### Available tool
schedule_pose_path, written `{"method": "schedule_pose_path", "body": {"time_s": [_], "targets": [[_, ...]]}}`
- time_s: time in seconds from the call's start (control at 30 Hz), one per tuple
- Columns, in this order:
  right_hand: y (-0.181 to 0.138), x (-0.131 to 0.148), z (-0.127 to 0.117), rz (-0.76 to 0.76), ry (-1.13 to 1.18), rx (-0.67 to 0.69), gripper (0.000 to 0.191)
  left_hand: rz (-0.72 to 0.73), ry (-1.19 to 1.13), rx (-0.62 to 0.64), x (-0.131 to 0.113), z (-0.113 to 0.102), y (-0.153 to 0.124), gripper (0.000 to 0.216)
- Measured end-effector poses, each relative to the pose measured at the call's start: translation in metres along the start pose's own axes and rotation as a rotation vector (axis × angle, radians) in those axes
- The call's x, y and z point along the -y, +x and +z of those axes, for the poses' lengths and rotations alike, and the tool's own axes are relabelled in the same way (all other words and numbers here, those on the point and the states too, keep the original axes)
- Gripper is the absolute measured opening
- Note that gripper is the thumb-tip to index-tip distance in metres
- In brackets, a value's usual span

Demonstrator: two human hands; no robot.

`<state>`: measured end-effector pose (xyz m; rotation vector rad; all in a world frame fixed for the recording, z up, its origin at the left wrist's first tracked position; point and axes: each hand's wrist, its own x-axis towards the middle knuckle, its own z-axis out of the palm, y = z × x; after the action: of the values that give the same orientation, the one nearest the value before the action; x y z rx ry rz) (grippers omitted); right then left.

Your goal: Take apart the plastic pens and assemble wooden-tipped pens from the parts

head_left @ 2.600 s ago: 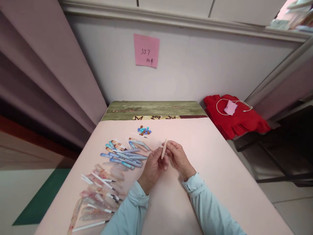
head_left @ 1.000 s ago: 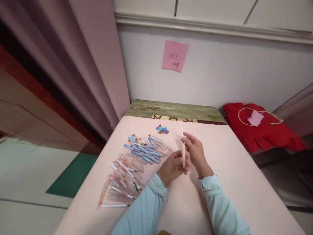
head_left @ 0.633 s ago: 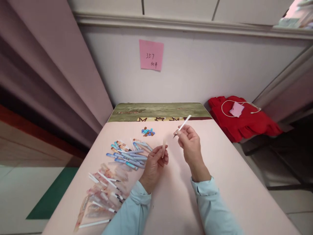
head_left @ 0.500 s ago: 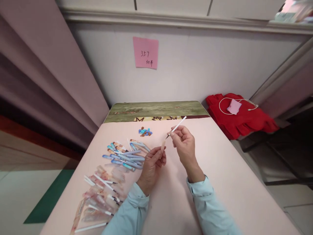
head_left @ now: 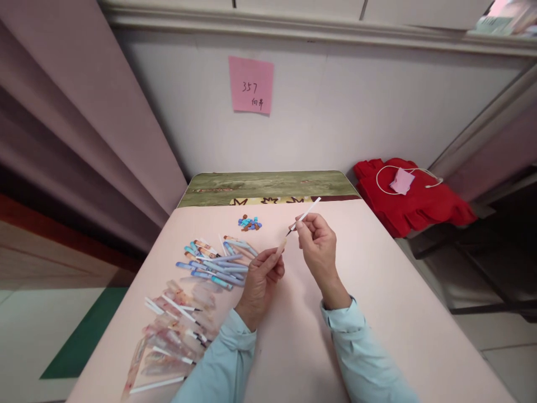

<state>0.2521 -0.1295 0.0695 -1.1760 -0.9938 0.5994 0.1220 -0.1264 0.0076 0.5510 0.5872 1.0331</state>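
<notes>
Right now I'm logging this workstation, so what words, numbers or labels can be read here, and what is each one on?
"357": handwritten on the pink sticky note stuck to the wall.
Below the number on that note, two handwritten characters, too small to read with confidence.
Pen barrels on the pink table: no print legible.
The refill in the right hand and the barrel in the left hand: no markings readable.

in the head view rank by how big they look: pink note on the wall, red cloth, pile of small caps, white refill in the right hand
1. red cloth
2. pink note
3. white refill and pile of caps: too close to rank, one long and thin, the other a small cluster. The note and cloth lie farther from the camera.
</notes>
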Motion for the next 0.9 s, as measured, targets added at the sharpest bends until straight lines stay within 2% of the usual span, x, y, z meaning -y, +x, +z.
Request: {"method": "schedule_pose_path", "body": {"time_s": [0.9], "targets": [[0.0005,0.0008,-0.0059,0.064,-0.161,0.275,0.016,0.006,-0.033,0.037,-0.0006,0.0012,-0.0011,0.017]]}}
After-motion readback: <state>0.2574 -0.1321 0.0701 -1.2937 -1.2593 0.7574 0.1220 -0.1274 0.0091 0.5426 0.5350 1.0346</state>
